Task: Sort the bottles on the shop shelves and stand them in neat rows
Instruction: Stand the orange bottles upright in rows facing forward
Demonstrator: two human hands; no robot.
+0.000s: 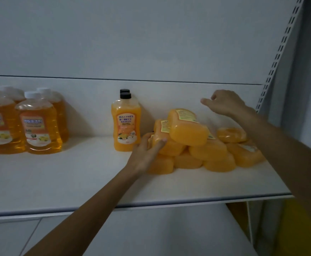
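Two black-capped bottles [126,126] upright mid-shelf, one behind the other. Just right of them, heaped orange bottles [206,150] lying on the white shelf [77,178]. Left hand [147,152] curled round the end bottle [161,132] at the heap's left edge. Right hand [225,103] over the heap's far side, fingers loosely spread, holding nothing. Four white-capped bottles [38,122] standing at left.

On the shelf [58,182], a cluster of standing bottles [38,126] sits at the far left, two upright bottles [126,126] stand mid-shelf — one behind the other — and a heap of lying bottles [188,132] fills the right.
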